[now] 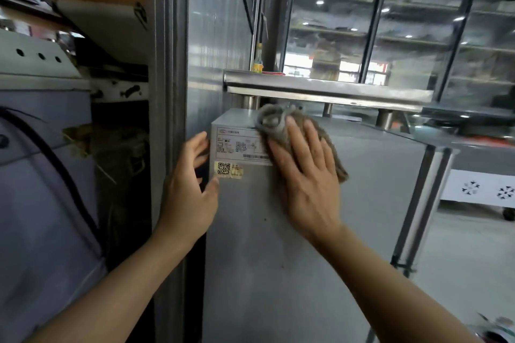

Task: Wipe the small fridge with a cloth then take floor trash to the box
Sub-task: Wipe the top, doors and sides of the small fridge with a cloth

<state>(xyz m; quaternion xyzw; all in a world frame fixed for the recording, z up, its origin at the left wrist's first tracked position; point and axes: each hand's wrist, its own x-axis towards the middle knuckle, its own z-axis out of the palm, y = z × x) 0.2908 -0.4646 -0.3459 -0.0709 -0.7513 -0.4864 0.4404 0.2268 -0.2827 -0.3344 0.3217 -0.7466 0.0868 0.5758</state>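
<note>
Two bare forearms reach up from the bottom of the frame toward the small fridge [320,231], a grey box filling the lower centre. Right hand [303,172] lies flat, fingers straight and spread, pressing a brownish-grey cloth [281,125] against the fridge's upper side panel — no curl round it. Left hand [189,189] sits at the fridge's left edge, fingers loosely bent, holding nothing, thumb touching just beside a yellow QR sticker [227,169]. Above that a white rating label [237,143] runs partly under the cloth. Farther up, a steel shelf [328,86] crosses over the fridge top, with glass-fronted cabinets [404,22] behind.
</note>
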